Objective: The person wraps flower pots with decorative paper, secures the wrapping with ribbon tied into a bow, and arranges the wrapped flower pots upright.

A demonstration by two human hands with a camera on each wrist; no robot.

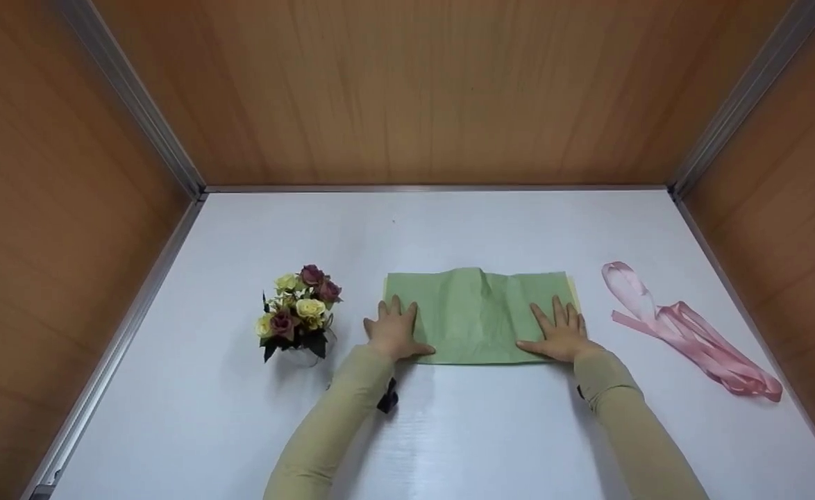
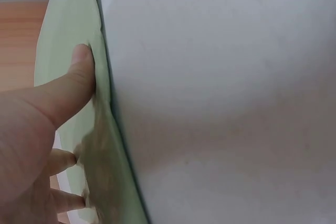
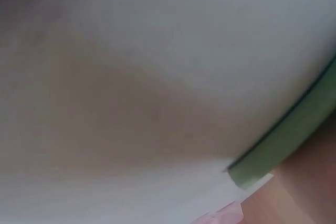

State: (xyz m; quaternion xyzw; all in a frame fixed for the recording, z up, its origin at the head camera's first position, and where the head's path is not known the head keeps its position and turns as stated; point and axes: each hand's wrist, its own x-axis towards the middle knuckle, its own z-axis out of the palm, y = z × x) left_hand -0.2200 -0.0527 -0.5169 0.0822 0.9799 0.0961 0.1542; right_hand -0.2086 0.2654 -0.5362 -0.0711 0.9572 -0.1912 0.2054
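Note:
A folded sheet of green paper (image 1: 473,312) lies on the white table, creased and raised in the middle, with thin yellow edges at its left and right sides. My left hand (image 1: 395,332) rests on its left end with fingers spread. In the left wrist view the thumb (image 2: 80,72) lies along the near fold of the paper. On the right end, my right hand (image 1: 559,335) presses with spread fingers and thumb pointing inward. The right wrist view shows mostly table, a corner of the green paper (image 3: 283,142) and a small part of the hand.
Left of the paper stands a small arrangement of yellow and dark red flowers (image 1: 298,311) in a clear pot. A loosely bundled pink ribbon (image 1: 692,337) lies to the right. Wooden panels (image 1: 435,90) with metal edging enclose the white table (image 1: 477,430) at the back and sides.

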